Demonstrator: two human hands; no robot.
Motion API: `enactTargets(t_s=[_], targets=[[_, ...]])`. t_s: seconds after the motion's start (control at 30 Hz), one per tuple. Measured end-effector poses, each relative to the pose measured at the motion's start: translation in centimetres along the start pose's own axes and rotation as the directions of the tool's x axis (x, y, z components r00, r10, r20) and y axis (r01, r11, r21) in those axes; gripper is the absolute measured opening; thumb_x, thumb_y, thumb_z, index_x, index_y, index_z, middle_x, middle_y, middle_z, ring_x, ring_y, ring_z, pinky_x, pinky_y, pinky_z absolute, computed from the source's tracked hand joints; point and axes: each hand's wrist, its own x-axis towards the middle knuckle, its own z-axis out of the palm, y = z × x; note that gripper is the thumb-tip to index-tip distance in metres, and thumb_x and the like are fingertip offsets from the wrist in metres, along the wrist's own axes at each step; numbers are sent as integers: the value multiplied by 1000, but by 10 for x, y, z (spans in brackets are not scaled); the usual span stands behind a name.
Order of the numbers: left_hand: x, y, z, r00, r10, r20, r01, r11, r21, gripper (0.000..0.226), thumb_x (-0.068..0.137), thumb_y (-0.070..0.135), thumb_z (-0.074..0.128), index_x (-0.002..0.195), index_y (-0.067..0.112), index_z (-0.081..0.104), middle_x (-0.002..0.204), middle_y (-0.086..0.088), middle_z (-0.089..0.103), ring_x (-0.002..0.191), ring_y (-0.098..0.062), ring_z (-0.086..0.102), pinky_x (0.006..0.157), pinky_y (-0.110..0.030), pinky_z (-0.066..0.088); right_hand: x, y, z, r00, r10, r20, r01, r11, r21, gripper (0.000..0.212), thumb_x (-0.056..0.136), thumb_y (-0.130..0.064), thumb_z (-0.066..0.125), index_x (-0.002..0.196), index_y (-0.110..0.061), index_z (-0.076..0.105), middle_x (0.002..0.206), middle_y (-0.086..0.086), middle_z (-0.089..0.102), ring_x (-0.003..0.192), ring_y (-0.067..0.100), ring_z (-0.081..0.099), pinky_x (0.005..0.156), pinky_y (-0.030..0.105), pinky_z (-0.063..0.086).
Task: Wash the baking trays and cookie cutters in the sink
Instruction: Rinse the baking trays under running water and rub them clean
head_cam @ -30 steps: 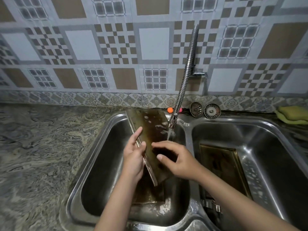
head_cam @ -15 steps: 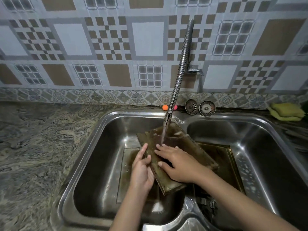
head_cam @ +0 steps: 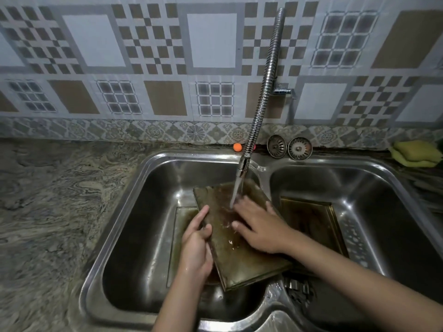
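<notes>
- A double steel sink [head_cam: 134,200] sat in a marbled stone surface [head_cam: 48,200], with patterned wall tiles behind it.
- A flexible metal tap [head_cam: 263,92] bent down from the wall over the left basin, and water [head_cam: 236,192] ran from its nozzle.
- The stream landed on a stained baking tray [head_cam: 239,250], held tilted over the left basin, its right edge reaching across the divider between the basins.
- The left hand [head_cam: 195,245] gripped the tray's left edge, thumb on the upper face and fingers curled beneath; that grip was closed on the tray.
- The right hand [head_cam: 259,226] lay flat on the tray's upper face just below the stream, fingers spread and straight, an open grip pressing on the metal. Its fingertips were blurred.
- A second tray [head_cam: 182,236] lay flat on the bottom of the left basin, partly under the held one.
- A third tray [head_cam: 311,221] rested in the right basin, dark and stained, its near-left part hidden by the right forearm.
- Small metal shapes [head_cam: 298,287] lay at the near-left corner of the right basin, possibly cookie cutters, too dim to be sure.
- Two round sink strainers [head_cam: 288,147] leaned against the wall on the far rim, just right of the tap.
- A small orange ball [head_cam: 237,146] sat on the far rim, left of the tap.
- A yellow-green sponge [head_cam: 417,153] lay on the surface at the far right.
</notes>
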Motion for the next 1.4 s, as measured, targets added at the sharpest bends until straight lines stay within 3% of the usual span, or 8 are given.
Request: enactTargets(t_s=[0.1, 0.33, 0.53, 0.73, 0.93, 1.13, 1.27, 1.4], targets=[[-1, -6, 0, 998, 49, 36, -51, 997, 63, 48, 91, -11, 37, 119, 18, 63, 103, -13, 73, 97, -26, 70, 72, -35, 60, 12, 1, -8, 981, 191, -24, -189, 979, 72, 64, 100, -48, 26, 153, -20, 4, 161, -2, -7, 147, 16, -9, 115, 56, -5], [11, 14, -1, 988, 148, 40, -150, 988, 44, 51, 91, -13, 35, 119, 20, 63, 115, -11, 69, 102, -18, 68, 74, -25, 58, -2, -28, 25, 964, -216, -157, 218, 976, -7, 65, 96, -53, 21, 152, -28, 1, 157, -16, -13, 142, 1, -20, 115, 37, -12], [9, -7, -3, 988, 85, 128, -96, 992, 81, 58, 84, -16, 35, 120, 21, 63, 100, -16, 71, 87, -26, 67, 79, -41, 55, 26, 0, -17, 964, 104, -244, -128, 988, -86, 60, 99, -44, 26, 152, -17, 15, 161, -1, -2, 146, 20, -15, 108, 62, -13], [19, 2, 3, 978, 194, 78, -198, 979, 41, 56, 87, -16, 33, 119, 20, 60, 101, 2, 74, 89, -8, 69, 72, -21, 56, -5, -34, 18, 939, -201, -279, 139, 964, -227, 61, 97, -41, 23, 152, -17, 12, 161, -1, -2, 148, 18, -5, 113, 50, -10], [25, 25, -10, 968, 241, 72, -246, 966, 79, 59, 82, -19, 32, 117, 18, 61, 138, -16, 52, 124, -29, 48, 112, -47, 31, -10, 5, 8, 954, -77, -289, 16, 978, -207, 64, 96, -56, 16, 150, -32, -10, 156, -6, -24, 141, 12, -28, 113, 61, -11], [18, 18, 4, 956, 272, 115, -288, 942, 173, 55, 82, -20, 34, 123, 7, 58, 64, 2, 53, 54, -3, 41, 59, -13, 43, 16, -25, 6, 937, 13, -349, -50, 994, -97, 66, 97, -51, 22, 152, -21, 1, 161, 6, -9, 146, 23, -16, 110, 60, -13], [21, 44, -8, 964, 256, 70, -264, 950, 164, 50, 87, -16, 34, 117, 12, 61, 95, -8, 73, 80, -18, 68, 73, -31, 57, -11, -39, 45, 916, -238, -323, 180, 963, -199, 65, 97, -52, 26, 153, -27, 5, 161, 4, -7, 147, 20, -11, 110, 55, -12], [25, 59, -31, 979, 206, 5, -202, 953, 227, 54, 89, -12, 33, 113, 22, 66, 113, -9, 68, 89, -20, 66, 78, -37, 57, -23, -11, 46, 924, -7, -382, 37, 997, 71, 63, 95, -59, 28, 148, -43, -1, 157, -7, -25, 144, 12, -21, 114, 51, -11]])
